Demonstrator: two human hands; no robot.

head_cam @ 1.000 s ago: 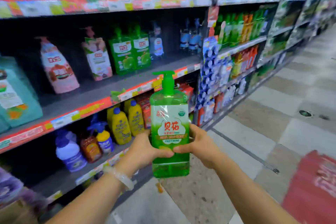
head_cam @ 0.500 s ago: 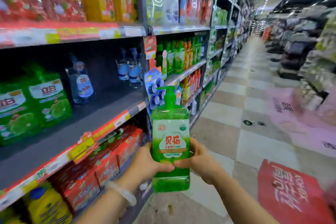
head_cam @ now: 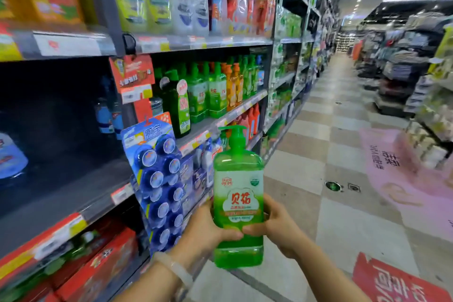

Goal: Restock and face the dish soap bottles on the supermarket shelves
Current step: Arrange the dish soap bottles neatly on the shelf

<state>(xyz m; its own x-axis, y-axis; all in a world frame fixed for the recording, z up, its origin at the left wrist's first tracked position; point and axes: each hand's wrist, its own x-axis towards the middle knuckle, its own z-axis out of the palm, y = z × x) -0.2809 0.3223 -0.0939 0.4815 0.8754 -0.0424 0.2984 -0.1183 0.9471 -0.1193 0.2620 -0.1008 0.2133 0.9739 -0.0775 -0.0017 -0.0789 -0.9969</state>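
Observation:
A green pump bottle of dish soap (head_cam: 237,179) with a white and red label stands upright in front of me, held in both hands. My left hand (head_cam: 206,230) grips its left side with the thumb across the front. My right hand (head_cam: 277,225) grips the right side, thumb meeting the left one. Farther along on the left, a shelf (head_cam: 220,122) carries a row of matching green pump bottles (head_cam: 208,95) and orange ones (head_cam: 234,86), their labels facing the aisle.
A hanging strip of blue toilet blocks (head_cam: 159,179) juts from the shelf upright just left of the bottle. Red boxes (head_cam: 103,262) fill the bottom shelf. The tiled aisle (head_cam: 326,154) runs ahead, with red (head_cam: 392,282) and pink (head_cam: 402,174) floor stickers and racks at right.
My view has swung right and along the aisle, bringing the shelf of green and orange bottles closer. Both hands keep the same grip on the bottle.

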